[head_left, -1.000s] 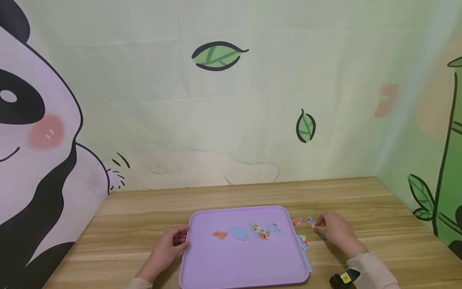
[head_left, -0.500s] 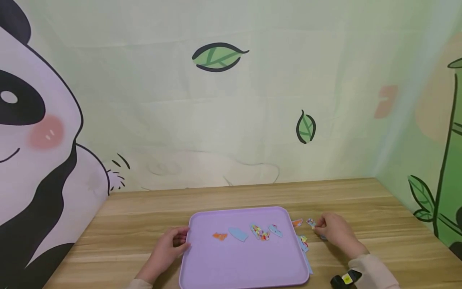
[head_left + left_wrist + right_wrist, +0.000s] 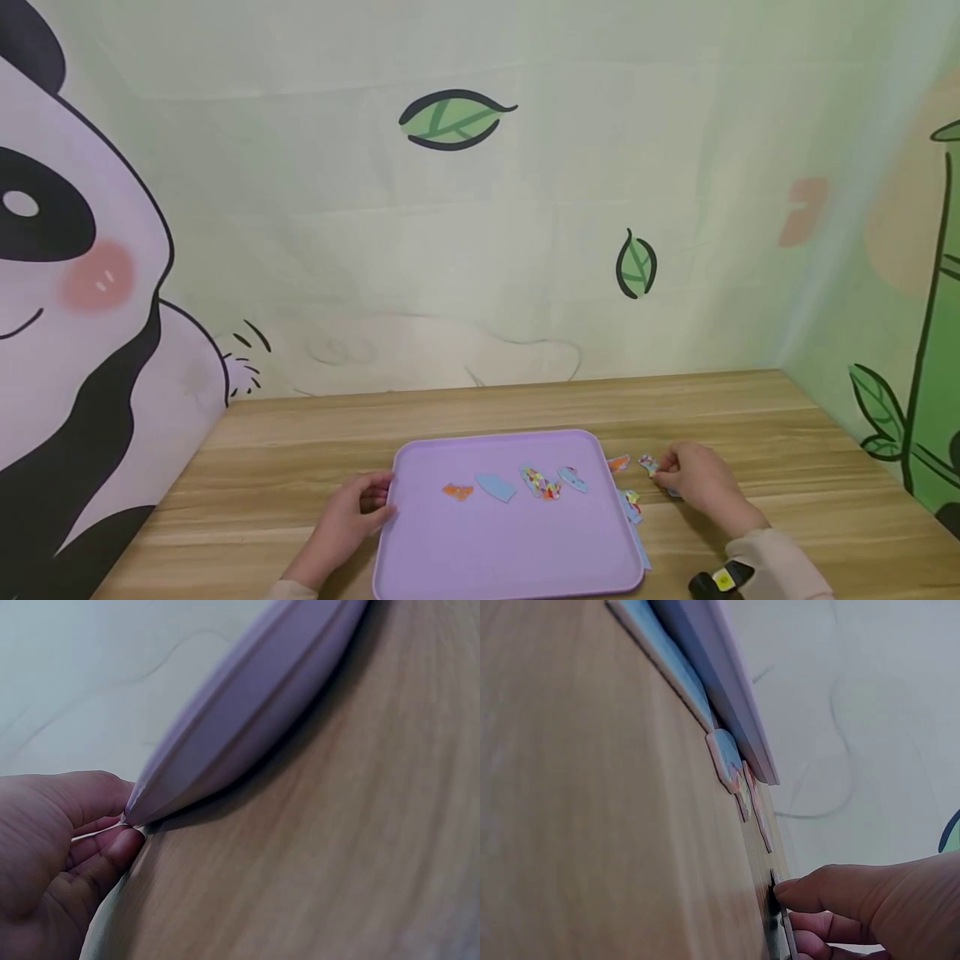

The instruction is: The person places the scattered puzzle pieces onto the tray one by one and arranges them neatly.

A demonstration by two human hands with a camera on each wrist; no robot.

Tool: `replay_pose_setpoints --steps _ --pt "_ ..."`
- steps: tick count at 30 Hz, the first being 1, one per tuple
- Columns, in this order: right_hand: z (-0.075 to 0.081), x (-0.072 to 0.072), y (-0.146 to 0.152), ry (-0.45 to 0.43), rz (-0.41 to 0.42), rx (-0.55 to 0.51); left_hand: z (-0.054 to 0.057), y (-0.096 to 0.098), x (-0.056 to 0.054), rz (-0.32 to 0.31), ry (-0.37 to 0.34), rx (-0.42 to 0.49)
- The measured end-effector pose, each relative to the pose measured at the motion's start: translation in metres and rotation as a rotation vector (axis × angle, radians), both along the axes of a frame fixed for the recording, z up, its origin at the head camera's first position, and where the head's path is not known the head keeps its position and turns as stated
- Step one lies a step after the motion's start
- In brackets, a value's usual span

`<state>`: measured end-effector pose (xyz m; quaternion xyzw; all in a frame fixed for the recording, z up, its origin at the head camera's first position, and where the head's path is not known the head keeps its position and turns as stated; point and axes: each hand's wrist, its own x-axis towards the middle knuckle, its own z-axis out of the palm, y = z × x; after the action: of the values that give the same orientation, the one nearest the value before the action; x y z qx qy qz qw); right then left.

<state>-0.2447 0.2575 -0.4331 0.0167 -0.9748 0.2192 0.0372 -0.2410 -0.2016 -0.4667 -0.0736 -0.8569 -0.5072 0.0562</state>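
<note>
A light purple tray [image 3: 510, 546] lies on the wooden table, bearing several flat puzzle pieces: an orange one [image 3: 457, 492], a plain blue one [image 3: 496, 487], a multicoloured one [image 3: 542, 483] and a small blue one [image 3: 573, 479]. My left hand [image 3: 347, 518] pinches the tray's left rim; in the left wrist view thumb and fingers meet at the tray edge [image 3: 225, 724]. Right of the tray, my right hand [image 3: 703, 479] pinches a small patterned puzzle piece [image 3: 648, 464] just at the table. In the right wrist view the thumb [image 3: 802, 892] rests on that thin piece, seen edge-on.
Along the tray's right side lie an orange piece [image 3: 618, 463], a colourful piece [image 3: 632, 500] and a long blue piece [image 3: 642, 552], partly under or against the rim. Another blue piece [image 3: 673, 493] shows beneath my right hand. A printed wall [image 3: 480, 250] stands behind the table [image 3: 300, 450].
The view has shifted very slightly. Both hands, the tray and the pieces stay where they were.
</note>
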Motion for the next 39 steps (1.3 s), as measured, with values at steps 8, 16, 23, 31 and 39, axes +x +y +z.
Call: replay_pose_setpoints --steps 8,16,23,31,39 --pt "0.001 0.0 -0.001 0.009 -0.004 -0.013 0.001 -0.001 0.0 -0.007 -0.003 0.003" --pt "0.003 0.0 -0.001 0.021 0.006 -0.039 -0.001 -0.002 -0.001 -0.016 -0.005 0.008" --pt "0.005 0.0 -0.001 0.04 0.023 -0.063 -0.002 -0.002 -0.001 -0.018 0.015 0.009" --pt "0.01 -0.001 -0.003 0.069 0.063 -0.117 -0.002 -0.001 -0.001 -0.01 0.013 0.003" --pt "0.022 0.003 -0.011 0.105 0.088 -0.14 -0.002 -0.004 -0.002 -0.037 -0.002 0.009"
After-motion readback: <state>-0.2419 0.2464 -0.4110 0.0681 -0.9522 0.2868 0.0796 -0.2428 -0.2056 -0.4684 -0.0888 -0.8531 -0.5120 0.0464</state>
